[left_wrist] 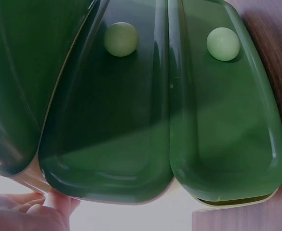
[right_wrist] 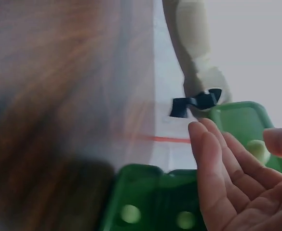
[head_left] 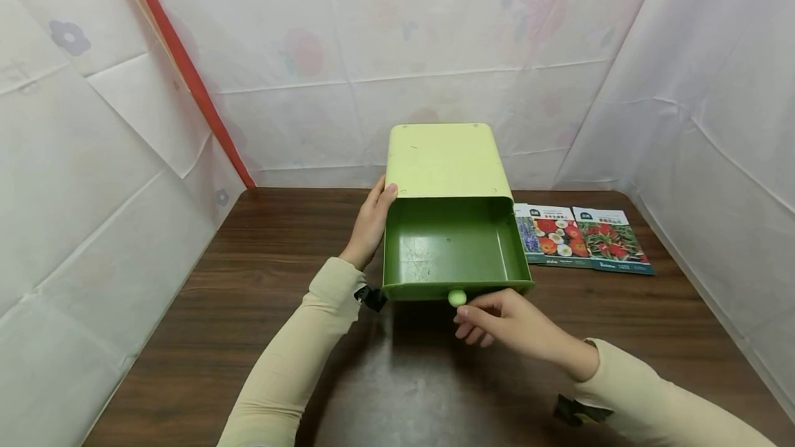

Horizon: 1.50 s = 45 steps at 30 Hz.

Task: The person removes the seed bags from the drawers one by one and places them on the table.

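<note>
A small drawer cabinet with a pale yellow-green casing [head_left: 446, 161] stands on the table. Its top drawer [head_left: 447, 247], dark green with a bare inside, is pulled out toward me. My left hand [head_left: 370, 223] rests against the casing's left side, thumb at the front top corner. The right hand [head_left: 512, 323] is at the light green knob [head_left: 457, 298] of that drawer; in the right wrist view its thumb and fingers stand apart, with the knob showing between them. Two lower drawer fronts [left_wrist: 116, 130] with round knobs [left_wrist: 223, 44] stay in the casing.
Several seed packets [head_left: 611, 240] with flower pictures lie overlapping to the cabinet's right on the dark wood table [head_left: 248, 281]. White patterned sheeting [head_left: 298, 54] encloses the back and sides, with a red strip [head_left: 186, 67] at the back left corner.
</note>
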Each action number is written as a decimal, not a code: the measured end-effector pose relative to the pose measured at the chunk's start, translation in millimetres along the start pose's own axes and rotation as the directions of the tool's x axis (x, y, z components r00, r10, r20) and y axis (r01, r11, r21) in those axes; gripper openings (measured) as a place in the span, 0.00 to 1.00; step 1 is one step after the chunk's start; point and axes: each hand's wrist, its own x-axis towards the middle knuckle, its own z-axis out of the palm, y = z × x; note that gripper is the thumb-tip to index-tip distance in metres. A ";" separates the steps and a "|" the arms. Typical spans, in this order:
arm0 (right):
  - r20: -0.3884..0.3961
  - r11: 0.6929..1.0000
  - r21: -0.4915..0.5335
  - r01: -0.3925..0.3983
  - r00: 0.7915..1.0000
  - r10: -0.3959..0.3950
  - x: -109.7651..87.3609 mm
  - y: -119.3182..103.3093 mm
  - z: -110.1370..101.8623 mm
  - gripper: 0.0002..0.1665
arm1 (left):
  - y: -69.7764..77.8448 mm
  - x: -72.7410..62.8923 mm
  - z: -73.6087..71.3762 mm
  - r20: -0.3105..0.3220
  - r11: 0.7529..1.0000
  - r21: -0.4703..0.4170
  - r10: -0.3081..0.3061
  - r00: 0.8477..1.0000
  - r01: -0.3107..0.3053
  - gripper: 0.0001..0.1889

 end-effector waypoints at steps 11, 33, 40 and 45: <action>0.005 0.911 0.402 -0.095 0.995 0.102 5.4 6.9 8.2 0.31 | 1.1 1.2 2.0 -0.004 1.000 0.007 -0.011 1.000 0.011 0.38; -0.001 0.807 0.584 -0.087 0.994 0.108 8.3 5.6 4.7 0.26 | 1.9 3.0 -0.4 0.012 1.000 0.005 -0.013 1.000 0.013 0.38; 0.003 0.808 0.583 -0.090 0.994 0.109 14.8 4.5 0.9 0.27 | 2.0 2.7 -2.5 0.020 1.000 -0.011 -0.024 0.999 0.025 0.39; -0.002 0.813 0.575 -0.091 0.994 0.113 20.1 4.4 -2.3 0.29 | 1.2 2.9 -2.7 0.020 0.999 -0.022 -0.027 0.999 0.028 0.40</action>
